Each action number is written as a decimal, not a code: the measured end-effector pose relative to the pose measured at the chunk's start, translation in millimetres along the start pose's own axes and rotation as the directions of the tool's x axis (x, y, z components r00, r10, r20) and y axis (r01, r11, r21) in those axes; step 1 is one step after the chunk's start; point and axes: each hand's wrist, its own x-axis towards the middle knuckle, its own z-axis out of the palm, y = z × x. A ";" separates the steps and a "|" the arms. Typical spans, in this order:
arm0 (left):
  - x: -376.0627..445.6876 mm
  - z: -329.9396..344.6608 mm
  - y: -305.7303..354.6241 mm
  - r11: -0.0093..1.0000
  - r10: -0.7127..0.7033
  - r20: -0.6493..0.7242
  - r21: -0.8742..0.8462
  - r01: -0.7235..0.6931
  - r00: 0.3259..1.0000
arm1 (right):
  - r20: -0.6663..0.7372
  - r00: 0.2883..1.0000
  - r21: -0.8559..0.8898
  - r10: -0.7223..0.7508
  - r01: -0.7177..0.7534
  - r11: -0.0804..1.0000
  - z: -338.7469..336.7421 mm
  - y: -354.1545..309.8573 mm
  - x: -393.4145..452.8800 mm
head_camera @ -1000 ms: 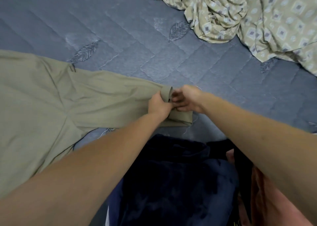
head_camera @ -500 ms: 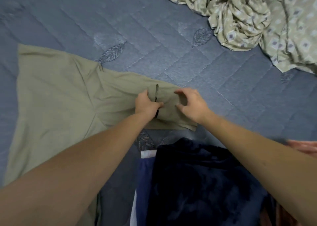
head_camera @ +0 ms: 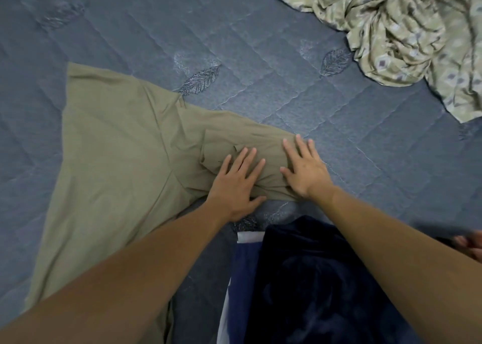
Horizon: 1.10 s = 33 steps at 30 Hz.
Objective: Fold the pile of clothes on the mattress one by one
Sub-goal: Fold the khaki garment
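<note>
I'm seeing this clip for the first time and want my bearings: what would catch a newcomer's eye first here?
Two flat hands, the left hand and right hand, press side by side on the folded sleeve of an olive shirt spread on the blue quilted mattress, left of centre. A dark navy garment lies nearest the camera between the forearms. A crumpled patterned sheet fills the top right corner.

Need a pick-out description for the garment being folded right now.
On the blue quilted mattress, look left of centre for the plain khaki shirt spread flat. Unlike the crumpled patterned cloth and the dark navy pile, both hands lie flat on its sleeve.
</note>
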 end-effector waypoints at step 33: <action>-125.4 -95.1 -264.4 0.245 -0.883 -0.034 -0.884 0.399 0.467 | -0.074 0.973 0.258 -0.219 0.231 0.938 7.8 -282.7 23.4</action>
